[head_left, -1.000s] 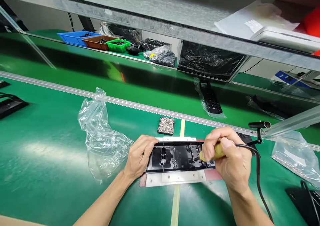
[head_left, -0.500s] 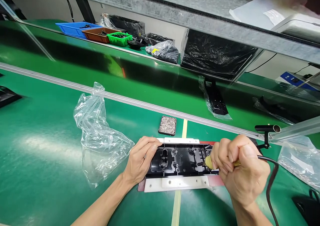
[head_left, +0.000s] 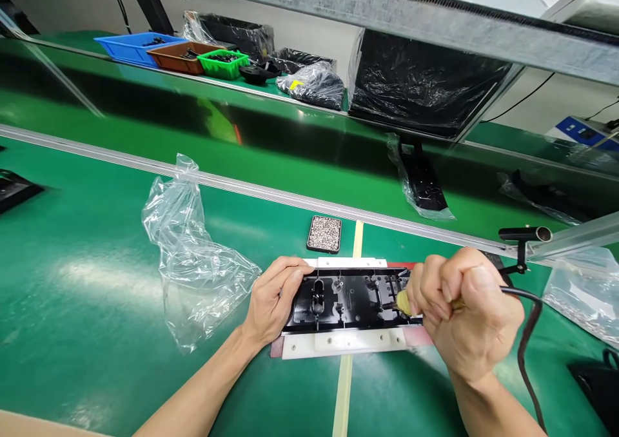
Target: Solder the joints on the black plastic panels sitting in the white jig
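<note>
A long black plastic panel (head_left: 355, 299), ribbed and full of small posts, lies in a white fixture (head_left: 348, 343) on the green table. My left hand (head_left: 274, 301) grips the panel's left end, with fingers over the far edge and the thumb folded in. My right hand (head_left: 467, 314) is closed around a soldering iron with a yellow grip (head_left: 403, 302) and a black cord. Its dark tip points left and down at the panel's right half; whether it touches cannot be made out. My right hand hides the panel's right end.
A small tray of screws (head_left: 324, 234) stands behind the fixture. Crumpled clear plastic bag (head_left: 193, 263) lies left. A black tube on a bracket (head_left: 525, 234) stands right, near a bag of small parts (head_left: 583, 289). Blue (head_left: 128, 51), brown (head_left: 174, 62) and green bins (head_left: 222, 68) sit at the back.
The whole view has shifted slightly, so the fixture and hands appear a little higher. Both hands keep their holds, and the soldering iron stays over nearly the same part of the panel.
</note>
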`<action>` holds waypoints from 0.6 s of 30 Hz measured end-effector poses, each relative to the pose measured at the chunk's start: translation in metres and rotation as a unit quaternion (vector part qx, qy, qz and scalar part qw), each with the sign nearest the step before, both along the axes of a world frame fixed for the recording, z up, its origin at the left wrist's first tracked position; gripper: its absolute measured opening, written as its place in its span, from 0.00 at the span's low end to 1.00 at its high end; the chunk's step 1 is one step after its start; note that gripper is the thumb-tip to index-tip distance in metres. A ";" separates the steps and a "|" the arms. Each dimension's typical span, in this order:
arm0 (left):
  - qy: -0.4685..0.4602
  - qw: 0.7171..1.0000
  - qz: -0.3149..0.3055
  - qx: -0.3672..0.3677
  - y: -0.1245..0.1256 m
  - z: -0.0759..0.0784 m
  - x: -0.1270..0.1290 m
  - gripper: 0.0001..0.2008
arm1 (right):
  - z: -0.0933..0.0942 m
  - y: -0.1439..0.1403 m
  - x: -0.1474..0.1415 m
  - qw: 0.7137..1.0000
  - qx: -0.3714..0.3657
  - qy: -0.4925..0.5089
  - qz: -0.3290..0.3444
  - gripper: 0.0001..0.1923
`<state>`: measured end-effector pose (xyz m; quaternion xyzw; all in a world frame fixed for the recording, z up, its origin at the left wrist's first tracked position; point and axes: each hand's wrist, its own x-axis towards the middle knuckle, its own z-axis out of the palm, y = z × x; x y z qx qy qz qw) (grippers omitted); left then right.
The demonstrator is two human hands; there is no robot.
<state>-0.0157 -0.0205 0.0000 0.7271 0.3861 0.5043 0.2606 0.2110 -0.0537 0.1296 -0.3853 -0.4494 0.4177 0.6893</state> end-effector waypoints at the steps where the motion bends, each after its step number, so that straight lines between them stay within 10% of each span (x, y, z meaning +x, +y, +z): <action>1: 0.001 1.000 -0.001 -0.002 0.000 0.000 -0.001 0.14 | 0.000 0.000 -0.001 1.000 0.001 -0.001 0.001 0.21; 18: -0.012 1.000 -0.010 -0.022 0.004 -0.010 -0.007 0.15 | -0.009 0.003 -0.003 1.000 0.017 -0.004 0.008 0.21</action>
